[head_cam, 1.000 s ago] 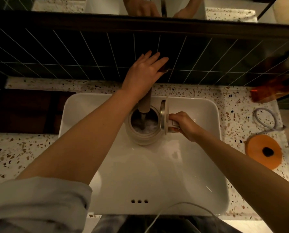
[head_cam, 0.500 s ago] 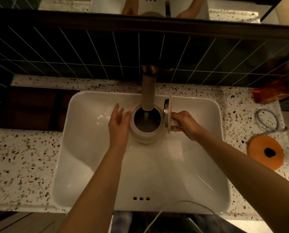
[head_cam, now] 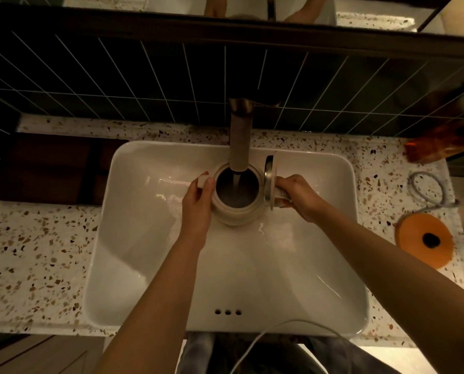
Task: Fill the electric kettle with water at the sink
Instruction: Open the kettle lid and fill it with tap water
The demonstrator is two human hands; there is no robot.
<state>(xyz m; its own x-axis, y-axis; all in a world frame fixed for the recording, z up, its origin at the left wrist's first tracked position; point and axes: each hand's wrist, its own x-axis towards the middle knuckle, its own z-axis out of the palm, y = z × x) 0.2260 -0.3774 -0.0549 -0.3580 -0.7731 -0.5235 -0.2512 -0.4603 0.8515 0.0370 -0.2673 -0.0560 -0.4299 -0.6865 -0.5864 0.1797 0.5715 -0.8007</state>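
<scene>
Since half a second ago my left hand (head_cam: 198,203) has moved closer and now presses on the left side of the kettle (head_cam: 236,201), its fingers (head_cam: 205,182) curled narrow against the wall. I keep the kettle upright inside the white sink (head_cam: 144,238), right under the tap (head_cam: 240,147), and water runs down into its open mouth. Its lid (head_cam: 270,182) stands tipped up on the right. My right hand (head_cam: 298,195) is wrapped around the handle just past the lid. Farther right, on the speckled desk (head_cam: 36,252), I see the orange kettle base (head_cam: 425,240) with its grey cord (head_cam: 428,190).
</scene>
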